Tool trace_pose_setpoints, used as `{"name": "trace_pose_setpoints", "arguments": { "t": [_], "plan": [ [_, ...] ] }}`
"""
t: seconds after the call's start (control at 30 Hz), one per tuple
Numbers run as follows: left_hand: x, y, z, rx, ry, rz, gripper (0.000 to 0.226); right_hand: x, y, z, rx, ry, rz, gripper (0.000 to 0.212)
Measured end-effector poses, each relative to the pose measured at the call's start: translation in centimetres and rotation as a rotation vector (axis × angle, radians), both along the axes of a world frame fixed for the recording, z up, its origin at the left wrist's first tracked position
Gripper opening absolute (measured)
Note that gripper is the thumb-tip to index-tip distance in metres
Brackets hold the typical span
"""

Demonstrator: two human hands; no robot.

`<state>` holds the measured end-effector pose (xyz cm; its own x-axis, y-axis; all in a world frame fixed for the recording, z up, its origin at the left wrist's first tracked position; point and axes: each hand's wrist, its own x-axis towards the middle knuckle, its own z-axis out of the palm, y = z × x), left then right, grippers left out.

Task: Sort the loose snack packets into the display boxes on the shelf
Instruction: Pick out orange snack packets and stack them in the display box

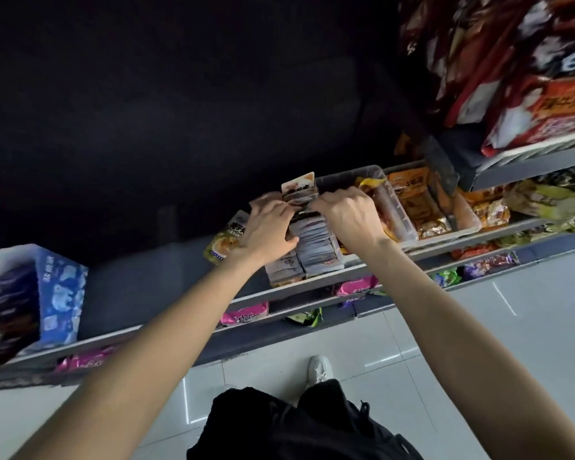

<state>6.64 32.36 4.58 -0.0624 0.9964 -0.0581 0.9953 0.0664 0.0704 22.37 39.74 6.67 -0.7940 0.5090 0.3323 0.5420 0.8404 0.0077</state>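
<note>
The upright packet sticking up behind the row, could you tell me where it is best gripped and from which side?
Pinch the upright packet by its top edge, coming from above. It stands on end, clear of the packet row, so only the top is free. Its lower part sits between the left hand and the right hand, and the clear box closes off the right.

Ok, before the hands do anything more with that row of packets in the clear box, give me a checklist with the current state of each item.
1. Left hand on the row of packets: ok, fingers curled against its left side.
2. Right hand on the row: ok, fingers curled at its far end.
3. Packets upright in the clear box: ok, except one raised packet standing above the row.
4. Loose yellow packet left of the box: not ok, unsorted.
5. Room left in the box: cannot tell.
</note>
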Motion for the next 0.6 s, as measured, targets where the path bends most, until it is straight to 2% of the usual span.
{"name": "trace_pose_setpoints", "arguments": {
  "t": [0.1, 0.17, 0.3, 0.37, 0.47, 0.53, 0.6],
  "plan": [
    [0.4, -0.3, -0.3, 0.004, -0.022, 0.034, 0.060, -1.4, 0.3, -1.0, -0.006, -0.178, 0.048, 0.028],
    [0.5, -0.5, -0.5, 0.034, -0.037, 0.036, 0.060, -2.1, 0.2, -1.7, -0.053, -0.269, -0.007, 0.022],
    [0.0, -0.6, -0.6, 0.070, -0.024, 0.064, 0.058, -1.2, -0.2, -2.0, -0.072, -0.033, -0.015, 0.031],
    [-0.2, -0.7, -0.8, 0.073, -0.001, 0.065, 0.056, -1.0, -0.2, -2.3, -0.051, -0.026, -0.013, 0.032],
    [-0.2, -1.1, -0.9, 0.097, -0.063, 0.061, 0.054, -2.1, -0.2, -2.4, -0.077, -0.084, -0.073, 0.034],
    [-0.4, -1.9, -0.4, 0.183, -0.138, 0.080, 0.048, -2.5, -0.1, -2.4, -0.087, -0.058, -0.100, 0.034],
    [-1.1, -3.6, 0.3, 0.361, -0.219, 0.150, 0.034, -2.1, -0.7, -2.3, -0.060, 0.087, -0.097, 0.026]
  ]
}}
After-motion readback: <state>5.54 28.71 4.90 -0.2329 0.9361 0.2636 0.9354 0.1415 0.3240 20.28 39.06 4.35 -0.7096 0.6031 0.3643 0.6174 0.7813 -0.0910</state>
